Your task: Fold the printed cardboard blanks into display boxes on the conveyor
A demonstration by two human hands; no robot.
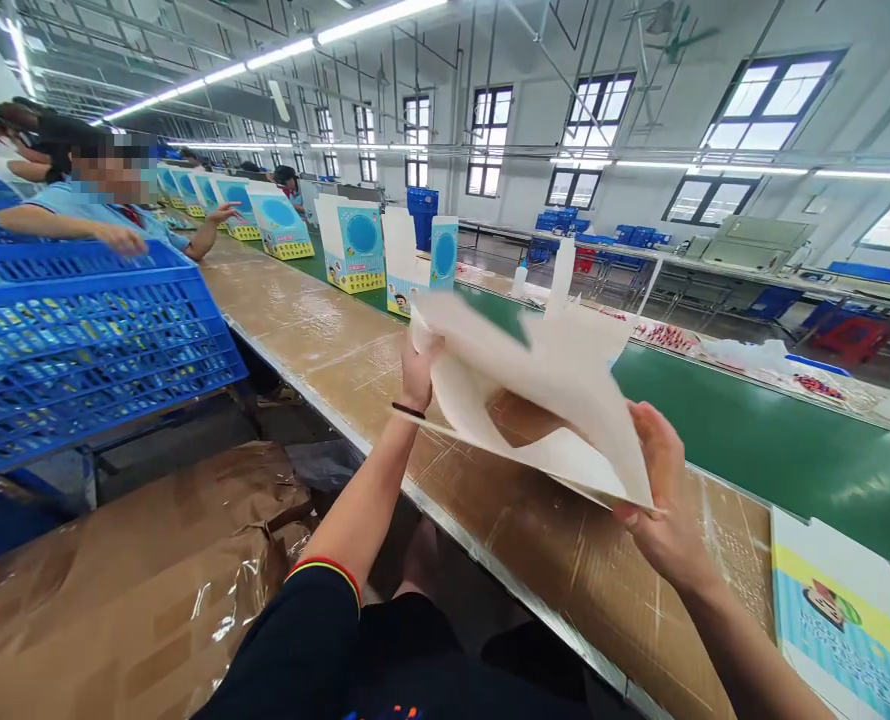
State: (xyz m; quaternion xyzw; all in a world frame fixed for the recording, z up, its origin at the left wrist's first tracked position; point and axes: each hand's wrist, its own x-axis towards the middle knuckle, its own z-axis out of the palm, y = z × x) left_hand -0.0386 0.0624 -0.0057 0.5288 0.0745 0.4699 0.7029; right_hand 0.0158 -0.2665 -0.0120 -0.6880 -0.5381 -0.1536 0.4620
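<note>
a flat carton (542,390) is held in the air over the surface (302,330), clamped at its left edge by the left hand (419,372) and at its near corner by the right hand (666,510). a blue crate (77,340) is seen at left.

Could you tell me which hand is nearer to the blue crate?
Left. The left hand, gripping the white sheet, is right of the blue crate; the right hand is farther right.

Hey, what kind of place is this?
Probably a factory packing line: a green conveyor belt, printed boxes standing along it, and a cardboard blank held in the left hand and right hand.
</note>
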